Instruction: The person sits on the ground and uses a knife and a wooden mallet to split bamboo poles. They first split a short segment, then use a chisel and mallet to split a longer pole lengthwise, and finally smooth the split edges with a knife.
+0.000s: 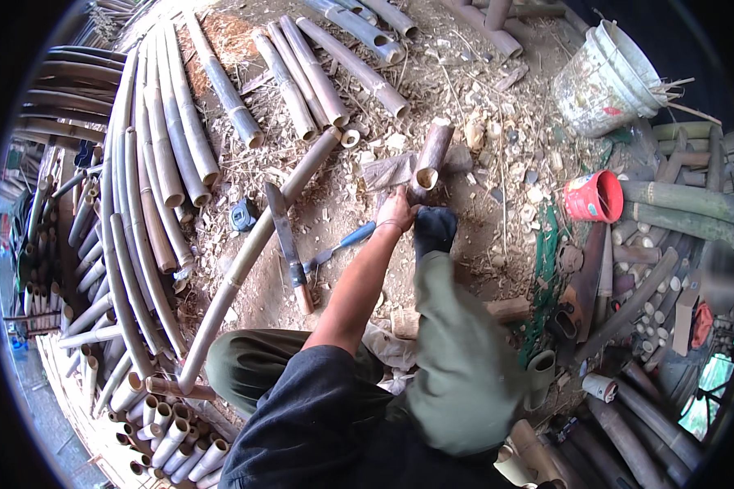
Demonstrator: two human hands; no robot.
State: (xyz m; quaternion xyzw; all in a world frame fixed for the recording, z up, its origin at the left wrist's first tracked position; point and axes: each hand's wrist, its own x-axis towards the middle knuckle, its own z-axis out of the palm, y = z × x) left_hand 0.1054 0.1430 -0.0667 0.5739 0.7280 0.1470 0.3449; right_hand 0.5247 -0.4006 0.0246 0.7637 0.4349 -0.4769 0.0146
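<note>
My left hand point(395, 213) reaches forward between my knees and grips the near end of a short brown bamboo piece point(430, 159). The piece lies on the chip-strewn ground with its hollow end facing me. My foot in a dark sock point(435, 230) rests right beside the hand, against the same end. A machete with a wooden handle point(289, 244) lies on the ground to the left of my arm. A blue-handled tool point(344, 243) lies between the machete and my hand. My right hand is out of sight.
A long bamboo pole point(253, 253) runs diagonally past the machete, with a tape measure point(243, 216) beside it. Long bamboo poles point(159, 155) are stacked at the left and short cut sections point(171, 432) at the lower left. A white bucket point(607, 77) and red cup point(594, 197) stand at the right.
</note>
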